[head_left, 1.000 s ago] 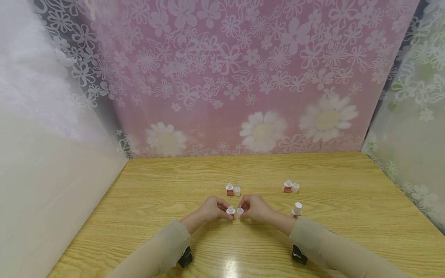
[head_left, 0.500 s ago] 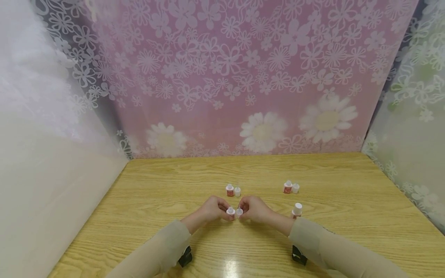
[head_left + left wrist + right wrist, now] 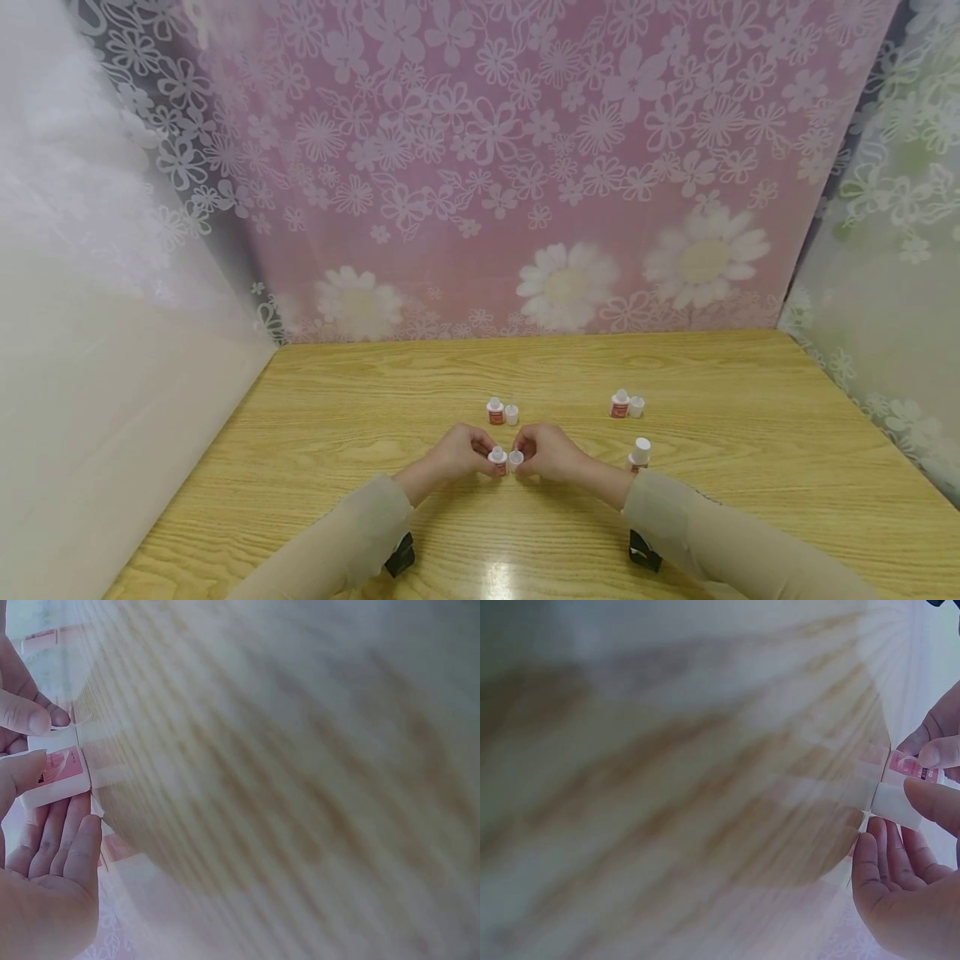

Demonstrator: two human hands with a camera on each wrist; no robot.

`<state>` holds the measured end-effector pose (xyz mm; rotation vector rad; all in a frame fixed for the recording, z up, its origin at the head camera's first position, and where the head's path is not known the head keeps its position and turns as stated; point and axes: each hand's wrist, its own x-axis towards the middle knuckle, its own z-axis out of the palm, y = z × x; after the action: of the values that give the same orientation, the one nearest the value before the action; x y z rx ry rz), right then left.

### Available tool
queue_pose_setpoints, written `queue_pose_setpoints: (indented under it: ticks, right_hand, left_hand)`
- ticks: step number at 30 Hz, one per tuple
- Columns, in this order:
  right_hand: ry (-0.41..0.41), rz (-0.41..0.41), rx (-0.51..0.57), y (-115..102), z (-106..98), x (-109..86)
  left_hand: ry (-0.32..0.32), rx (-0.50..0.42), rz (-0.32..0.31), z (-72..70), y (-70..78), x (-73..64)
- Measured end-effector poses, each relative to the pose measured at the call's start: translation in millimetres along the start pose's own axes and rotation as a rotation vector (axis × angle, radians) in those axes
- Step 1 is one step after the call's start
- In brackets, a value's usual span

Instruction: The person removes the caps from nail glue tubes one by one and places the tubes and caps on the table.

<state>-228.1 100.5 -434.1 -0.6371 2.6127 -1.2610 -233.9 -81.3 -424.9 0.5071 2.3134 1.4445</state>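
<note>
My left hand (image 3: 459, 451) grips a small white bottle (image 3: 498, 463) with a red label, standing upright on the table with its nozzle bare. In the left wrist view the thumb lies across the label of this bottle (image 3: 64, 776). Right beside it, my right hand (image 3: 550, 452) pinches a white cap (image 3: 516, 460) that stands with its hollow end up. The right wrist view shows the cap (image 3: 897, 804) on the table surface, between thumb and fingers, close against the bottle.
Behind the hands stands an uncapped bottle (image 3: 496, 412) with its cap (image 3: 512, 414) beside it. Another uncapped bottle (image 3: 619, 405) and cap (image 3: 636, 406) stand at the back right. A capped bottle (image 3: 640, 454) is partly hidden by the right forearm. Flowered sheets (image 3: 525, 167) wall the wooden table (image 3: 345, 392).
The right hand has brought the cap slightly left, closing the small gap to the bottle. The left hand and its bottle have stayed in place.
</note>
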Motion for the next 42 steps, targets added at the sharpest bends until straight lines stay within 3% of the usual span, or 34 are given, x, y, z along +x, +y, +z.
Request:
queue_pose_setpoints:
  ticks: [3, 6, 27, 42]
  right_hand:
    - [0.001, 0.005, 0.001, 0, 0, 0.2]
    - [-0.001, 0.008, 0.001, 0, 1, 0.0]
    - [-0.015, 0.001, -0.004, 0, 1, -0.2]
    - [-0.027, 0.006, 0.021, 2, 0, -0.7]
  left_hand:
    - [0.002, 0.019, -0.002, 0.4, -1.0, 1.2]
    - [0.007, 0.032, -0.006, 1.5, -14.8, 9.6]
    - [-0.004, 0.060, 0.009, 1.5, -15.8, 10.5]
    - [-0.054, -0.011, -0.017, 0.1, -16.4, 11.2]
